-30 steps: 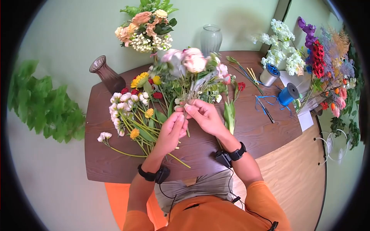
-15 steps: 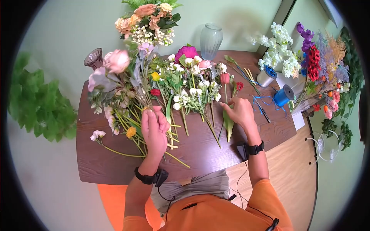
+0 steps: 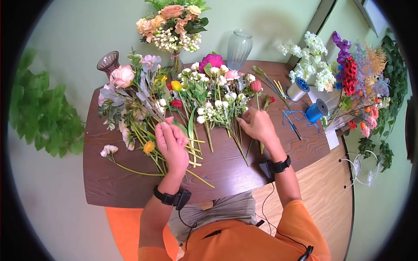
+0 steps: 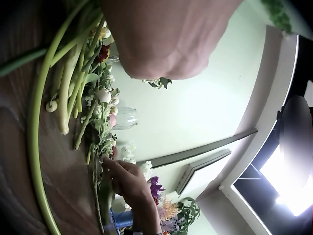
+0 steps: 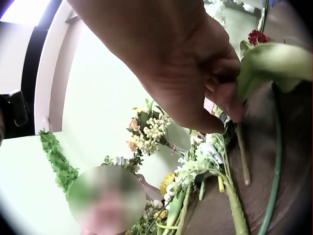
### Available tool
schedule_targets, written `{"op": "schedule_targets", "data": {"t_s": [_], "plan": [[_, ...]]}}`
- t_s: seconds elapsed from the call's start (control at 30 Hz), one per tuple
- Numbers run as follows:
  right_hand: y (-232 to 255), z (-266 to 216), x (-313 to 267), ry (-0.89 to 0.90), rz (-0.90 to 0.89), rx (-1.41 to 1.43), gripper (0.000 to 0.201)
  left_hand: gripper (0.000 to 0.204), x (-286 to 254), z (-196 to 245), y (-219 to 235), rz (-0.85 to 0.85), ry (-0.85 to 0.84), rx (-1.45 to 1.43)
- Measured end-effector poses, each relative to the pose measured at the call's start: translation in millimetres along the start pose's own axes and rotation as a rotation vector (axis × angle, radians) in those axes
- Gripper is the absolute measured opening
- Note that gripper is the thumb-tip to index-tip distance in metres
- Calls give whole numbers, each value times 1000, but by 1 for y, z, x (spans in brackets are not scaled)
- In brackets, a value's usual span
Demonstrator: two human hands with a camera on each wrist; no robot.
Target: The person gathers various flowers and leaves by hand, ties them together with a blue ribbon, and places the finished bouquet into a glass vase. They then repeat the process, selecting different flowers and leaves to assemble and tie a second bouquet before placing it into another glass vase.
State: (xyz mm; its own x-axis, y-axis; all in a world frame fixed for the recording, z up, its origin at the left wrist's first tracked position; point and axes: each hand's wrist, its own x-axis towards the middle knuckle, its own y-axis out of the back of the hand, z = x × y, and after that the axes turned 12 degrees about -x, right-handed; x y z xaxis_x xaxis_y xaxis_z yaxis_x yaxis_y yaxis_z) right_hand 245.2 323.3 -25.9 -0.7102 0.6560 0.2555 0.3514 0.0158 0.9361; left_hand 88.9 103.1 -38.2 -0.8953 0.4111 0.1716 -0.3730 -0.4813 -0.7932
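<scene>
My left hand (image 3: 173, 145) pinches the thin stems of a bunch of flowers with a large pale pink bloom (image 3: 123, 76), mauve blossoms and grey-green leaves, tilted left over the table. Other cut stems lie beneath it, a yellow flower (image 3: 149, 147) among them. Further right, my right hand (image 3: 259, 126) has thumb and forefinger drawn together at a slender stem (image 5: 243, 156) beside the white flowers (image 3: 220, 104). Its palm and lower fingers hide part of a red tulip's (image 3: 256, 86) stem. Broad green leaves (image 5: 274, 63) show near the knuckles in the right wrist view.
Behind the flowers stand a clear glass vase (image 3: 240, 48), a purple-tinted vase (image 3: 108, 63) and a peach bouquet (image 3: 172, 26). A blue ribbon spool (image 3: 316, 110) and a silver one (image 3: 298, 89) stand right, near a dark pen-like tool (image 3: 297, 129). Several colourful flowers (image 3: 349, 75) fill the far right.
My hands have parted from the bunch's stems; the left carried the bunch left and lowered it. My right hand moved out to the tulip, then slightly back left to the white flowers' stems.
</scene>
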Motion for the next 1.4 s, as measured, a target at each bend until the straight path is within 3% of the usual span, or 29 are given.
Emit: {"op": "schedule_targets", "data": {"t_s": [0.13,0.33,0.4,0.43,0.57,0.63,0.77,0.83,0.87,0.93,1.0,1.07,1.17,1.27,1.4], "plan": [[0,-14,0,-45,-32,-68,33,29,-1,-1,1,-10,-5,16],[-6,-10,3,38,-149,-194,33,25,1,0,5,-24,7,1],[6,-14,5,-227,-232,298,31,24,1,1,4,-16,12,23],[3,-9,8,-261,-224,321,29,28,1,0,3,-10,3,18],[-6,-3,7,-186,-260,149,29,28,0,-1,4,-14,11,5],[-22,1,10,-72,-134,18,30,27,0,0,3,-24,6,10],[-38,4,14,-73,-81,43,29,27,0,-1,4,-25,1,5],[-35,0,12,-252,-102,520,26,25,0,0,3,-24,2,27],[-32,0,13,-251,-105,519,26,25,0,0,3,-21,2,27],[-22,0,16,-376,-302,968,23,26,-1,0,2,-29,0,35],[-24,-3,15,-396,-330,973,22,26,-1,-1,3,-25,2,27],[-41,-2,15,-316,-79,941,22,27,-1,-3,4,-21,-2,19],[-37,-14,9,-266,72,870,21,27,0,-2,5,-32,-9,19],[-19,-33,2,-234,119,798,19,27,1,-2,3,-26,-12,8],[-34,-31,8,-170,178,823,16,26,-1,-3,4,-26,-1,11]]}}
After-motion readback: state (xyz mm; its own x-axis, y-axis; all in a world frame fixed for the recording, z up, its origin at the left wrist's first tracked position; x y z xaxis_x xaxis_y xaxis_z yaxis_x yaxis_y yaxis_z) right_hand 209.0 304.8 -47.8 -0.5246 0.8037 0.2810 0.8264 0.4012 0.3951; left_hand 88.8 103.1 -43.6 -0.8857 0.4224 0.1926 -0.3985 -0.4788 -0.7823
